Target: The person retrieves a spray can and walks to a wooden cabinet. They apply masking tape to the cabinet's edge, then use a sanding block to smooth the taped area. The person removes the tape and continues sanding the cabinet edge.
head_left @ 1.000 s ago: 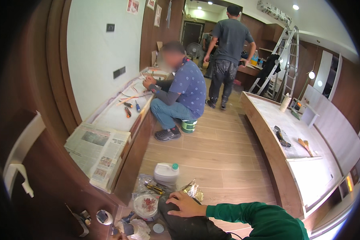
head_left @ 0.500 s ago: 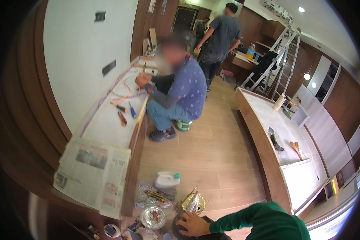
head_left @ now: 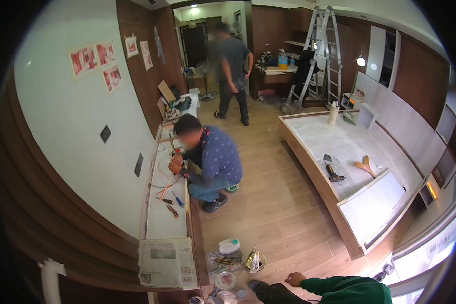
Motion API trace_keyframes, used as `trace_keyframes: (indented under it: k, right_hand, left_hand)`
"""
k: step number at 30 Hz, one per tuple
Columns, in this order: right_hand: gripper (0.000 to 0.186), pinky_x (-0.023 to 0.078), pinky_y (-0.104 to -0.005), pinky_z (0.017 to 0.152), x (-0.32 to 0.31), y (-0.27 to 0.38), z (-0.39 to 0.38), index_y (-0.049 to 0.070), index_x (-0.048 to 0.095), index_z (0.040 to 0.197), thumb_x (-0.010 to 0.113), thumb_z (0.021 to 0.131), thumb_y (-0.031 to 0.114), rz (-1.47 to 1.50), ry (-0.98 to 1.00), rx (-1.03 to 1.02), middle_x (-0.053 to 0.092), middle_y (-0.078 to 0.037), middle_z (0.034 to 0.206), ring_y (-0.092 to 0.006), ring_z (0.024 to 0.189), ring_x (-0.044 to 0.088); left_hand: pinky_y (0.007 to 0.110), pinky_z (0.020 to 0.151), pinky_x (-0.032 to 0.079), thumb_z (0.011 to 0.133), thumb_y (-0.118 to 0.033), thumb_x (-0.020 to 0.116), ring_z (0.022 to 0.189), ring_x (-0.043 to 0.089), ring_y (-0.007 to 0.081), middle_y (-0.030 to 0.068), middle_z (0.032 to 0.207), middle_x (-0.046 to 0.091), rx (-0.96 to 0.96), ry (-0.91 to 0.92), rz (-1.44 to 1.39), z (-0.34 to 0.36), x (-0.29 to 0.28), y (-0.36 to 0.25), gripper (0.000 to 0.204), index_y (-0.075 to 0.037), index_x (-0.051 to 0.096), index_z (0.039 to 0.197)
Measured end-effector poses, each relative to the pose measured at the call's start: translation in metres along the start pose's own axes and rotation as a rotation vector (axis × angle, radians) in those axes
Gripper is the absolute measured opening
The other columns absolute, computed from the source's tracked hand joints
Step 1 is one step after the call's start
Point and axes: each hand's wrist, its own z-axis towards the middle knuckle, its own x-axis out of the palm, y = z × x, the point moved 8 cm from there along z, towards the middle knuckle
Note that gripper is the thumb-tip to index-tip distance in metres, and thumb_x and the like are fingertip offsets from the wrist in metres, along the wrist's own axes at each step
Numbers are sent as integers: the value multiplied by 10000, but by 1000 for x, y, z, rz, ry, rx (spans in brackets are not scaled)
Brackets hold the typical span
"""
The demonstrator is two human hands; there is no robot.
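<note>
My right hand (head_left: 295,279), in a green sleeve (head_left: 347,290), is near the bottom edge beside my dark trouser leg (head_left: 276,294). Its fingers look loosely curled, and nothing shows in them. My left hand is out of sight. Closest to the right hand on the floor is a gold-coloured tin (head_left: 256,261) with crumpled clear wrapping on it. Left of the tin lies a clear plastic bag (head_left: 220,262) with yellow-and-dark tools on it. A round clear tub (head_left: 225,280) and a white jug (head_left: 229,247) with a green cap stand close by.
Newspaper (head_left: 167,263) covers the near end of the low ledge at left. A co-worker (head_left: 215,157) squats there handling wires, near pliers (head_left: 173,211) and screwdrivers. Another person (head_left: 233,71) stands farther off. On the right are a raised platform (head_left: 309,133) and a stepladder (head_left: 329,55).
My view has tilted up and turned left. My right hand was spread over a dark surface by the tin; now it is farther right with curled fingers. The standing person has turned.
</note>
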Motion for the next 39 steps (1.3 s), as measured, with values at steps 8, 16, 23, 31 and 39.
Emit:
trace_keyframes:
  k: [8,16,23,31,39]
  right_hand:
    - [786,611,-473,818,38,-46,-135,109,520,1442,549,931,707,572,336,314,660,-168,1334,-311,1067,720]
    - [664,558,-425,959,25,34,-198,176,703,1270,480,949,712,26,106,-253,701,-142,1239,-309,1139,675]
    - [593,615,-375,767,24,-49,-217,139,708,1270,692,885,590,611,222,273,736,-97,1158,-238,913,736]
    - [482,609,-300,619,-9,-119,-184,75,753,969,647,947,545,659,62,382,754,-58,848,-177,697,733]
    - [249,587,-477,718,-120,-213,-82,106,736,987,629,892,309,175,-106,-182,728,-145,898,-307,782,701]
  left_hand:
    - [369,584,506,868,-262,776,618,641,236,122,763,722,-117,89,-131,-92,-14,-23,273,8,759,903]
    - [361,609,515,875,-263,766,652,651,224,121,798,735,-138,183,-156,-119,-8,-24,282,13,766,928]
    - [355,644,522,881,-254,755,696,658,216,120,841,742,-28,307,-98,-80,13,-79,279,17,767,944]
    - [347,684,531,887,-245,742,746,667,206,118,889,749,48,364,-41,-26,56,-150,278,22,767,961]
    - [339,723,540,893,-235,729,796,675,197,117,938,756,44,396,43,44,158,-231,278,27,768,978]
